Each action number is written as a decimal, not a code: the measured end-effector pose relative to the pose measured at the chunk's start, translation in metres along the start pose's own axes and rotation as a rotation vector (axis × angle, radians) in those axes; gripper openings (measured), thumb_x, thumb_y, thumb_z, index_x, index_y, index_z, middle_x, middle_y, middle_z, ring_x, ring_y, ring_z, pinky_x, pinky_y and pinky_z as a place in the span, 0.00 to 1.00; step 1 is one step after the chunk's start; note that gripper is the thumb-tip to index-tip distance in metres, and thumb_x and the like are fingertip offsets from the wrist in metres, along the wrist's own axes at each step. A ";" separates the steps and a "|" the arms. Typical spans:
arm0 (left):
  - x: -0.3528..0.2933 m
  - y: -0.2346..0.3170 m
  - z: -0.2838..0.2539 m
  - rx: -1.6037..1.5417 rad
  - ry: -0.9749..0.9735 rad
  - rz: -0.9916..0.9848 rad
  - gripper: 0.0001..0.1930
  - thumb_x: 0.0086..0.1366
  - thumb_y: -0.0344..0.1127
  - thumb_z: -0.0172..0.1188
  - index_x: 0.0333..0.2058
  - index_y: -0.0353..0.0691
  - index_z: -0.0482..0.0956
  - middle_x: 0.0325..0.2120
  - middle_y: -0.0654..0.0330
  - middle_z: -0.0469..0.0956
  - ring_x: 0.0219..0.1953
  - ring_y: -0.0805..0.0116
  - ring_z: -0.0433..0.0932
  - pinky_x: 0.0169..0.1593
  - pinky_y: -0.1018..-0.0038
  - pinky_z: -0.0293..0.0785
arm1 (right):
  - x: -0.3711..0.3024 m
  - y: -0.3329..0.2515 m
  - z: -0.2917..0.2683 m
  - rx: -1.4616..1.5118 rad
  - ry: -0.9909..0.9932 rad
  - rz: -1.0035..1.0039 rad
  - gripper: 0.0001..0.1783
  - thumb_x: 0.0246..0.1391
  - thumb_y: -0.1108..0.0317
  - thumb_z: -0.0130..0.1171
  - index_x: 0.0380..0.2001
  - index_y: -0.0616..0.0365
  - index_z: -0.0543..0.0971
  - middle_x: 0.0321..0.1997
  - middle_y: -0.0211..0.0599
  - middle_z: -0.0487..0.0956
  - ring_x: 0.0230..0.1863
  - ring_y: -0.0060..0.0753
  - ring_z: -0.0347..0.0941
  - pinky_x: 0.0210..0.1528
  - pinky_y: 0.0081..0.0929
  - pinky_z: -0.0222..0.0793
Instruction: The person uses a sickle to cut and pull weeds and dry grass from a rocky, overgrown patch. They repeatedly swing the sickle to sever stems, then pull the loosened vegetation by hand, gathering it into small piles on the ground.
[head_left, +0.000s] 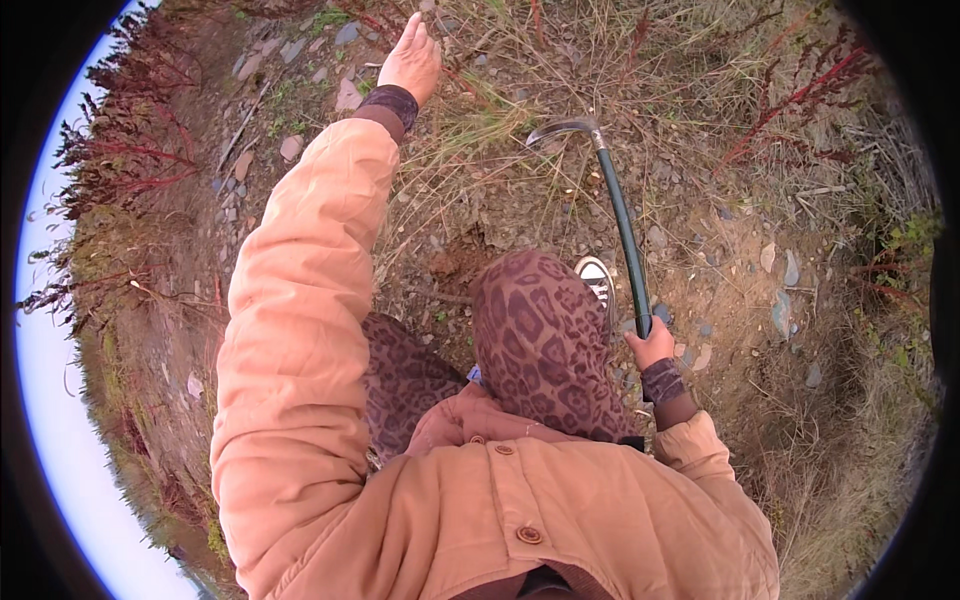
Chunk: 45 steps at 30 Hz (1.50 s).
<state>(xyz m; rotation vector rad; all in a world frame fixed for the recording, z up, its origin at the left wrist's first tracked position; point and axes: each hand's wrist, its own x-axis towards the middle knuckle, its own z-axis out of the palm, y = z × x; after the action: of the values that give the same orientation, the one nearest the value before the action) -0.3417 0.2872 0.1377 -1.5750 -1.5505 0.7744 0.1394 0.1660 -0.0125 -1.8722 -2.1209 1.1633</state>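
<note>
A sickle (622,215) with a long dark green handle and a curved metal blade (562,128) is in my right hand (653,343). That hand wraps round the handle's lower end, beside my right knee. The blade lies over dry grass, its tip pointing left. My left arm reaches far forward. At its end my left hand (411,65) holds nothing I can see; its fingers are stretched out close together, just left of a clump of yellowish grass (490,125).
Stony soil with scattered flat stones (348,95) surrounds me. Reddish weeds (130,150) grow at the left, another red-stemmed plant (800,95) at the far right. My bent knees, in patterned trousers (540,340), and a black-and-white shoe (596,280) are below the blade.
</note>
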 end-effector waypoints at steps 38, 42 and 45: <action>-0.271 -0.019 0.042 -0.394 -0.233 -0.335 0.06 0.53 0.31 0.48 0.25 0.45 0.76 0.22 0.65 0.72 0.39 0.66 0.68 0.60 0.47 0.36 | -0.080 -0.047 -0.042 0.283 -0.236 0.039 0.11 0.38 0.73 0.57 0.26 0.62 0.68 0.12 0.30 0.66 0.09 0.25 0.64 0.12 0.23 0.60; -0.324 -0.042 0.048 -0.372 -0.338 -0.399 0.07 0.54 0.31 0.48 0.24 0.47 0.75 0.21 0.65 0.70 0.39 0.65 0.68 0.60 0.45 0.37 | -0.068 -0.051 -0.045 0.085 -0.103 -0.172 0.12 0.37 0.71 0.59 0.25 0.62 0.67 0.12 0.34 0.67 0.10 0.27 0.66 0.13 0.25 0.62; -0.349 -0.046 0.050 -0.343 -0.391 -0.400 0.07 0.53 0.30 0.48 0.25 0.47 0.75 0.21 0.64 0.70 0.39 0.65 0.68 0.60 0.44 0.37 | -0.051 -0.048 -0.034 0.029 -0.161 -0.032 0.12 0.36 0.70 0.59 0.25 0.62 0.67 0.13 0.36 0.69 0.12 0.30 0.68 0.15 0.27 0.63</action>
<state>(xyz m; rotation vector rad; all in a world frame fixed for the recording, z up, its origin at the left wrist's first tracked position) -0.4326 -0.0561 0.1172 -1.3187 -2.2979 0.6354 0.1313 0.1390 0.0602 -1.7809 -2.1925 1.3734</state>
